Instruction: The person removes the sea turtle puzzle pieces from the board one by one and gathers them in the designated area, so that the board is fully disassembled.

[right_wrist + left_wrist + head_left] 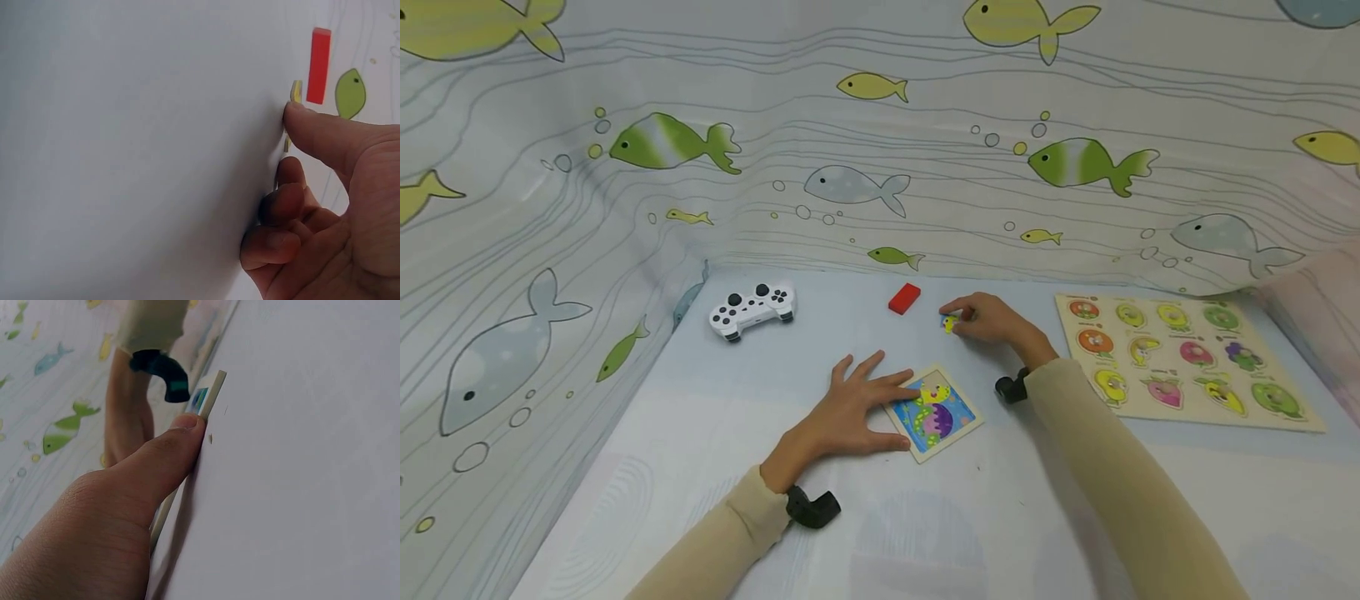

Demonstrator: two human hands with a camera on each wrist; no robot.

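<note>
A small square jigsaw puzzle (958, 410) in a pale wooden frame lies on the table, with a yellow, purple and blue picture. My left hand (853, 408) rests on its left side, fingers spread and fairly straight, with one fingertip on the picture. The left thumb (165, 447) touches the frame's edge in the left wrist view. Farther back and to the right, my right hand (988, 318) pinches a small blue and yellow puzzle piece (949, 323) close over the tabletop. Thumb and fingers hide part of this piece (297, 91) in the right wrist view.
A red block (904, 298) lies behind the puzzle, left of my right hand. A white game controller (752, 311) sits at the back left. On the right lies a wooden fruit puzzle board (1157, 392). A fish-patterned curtain (947, 225) rises along the table's back.
</note>
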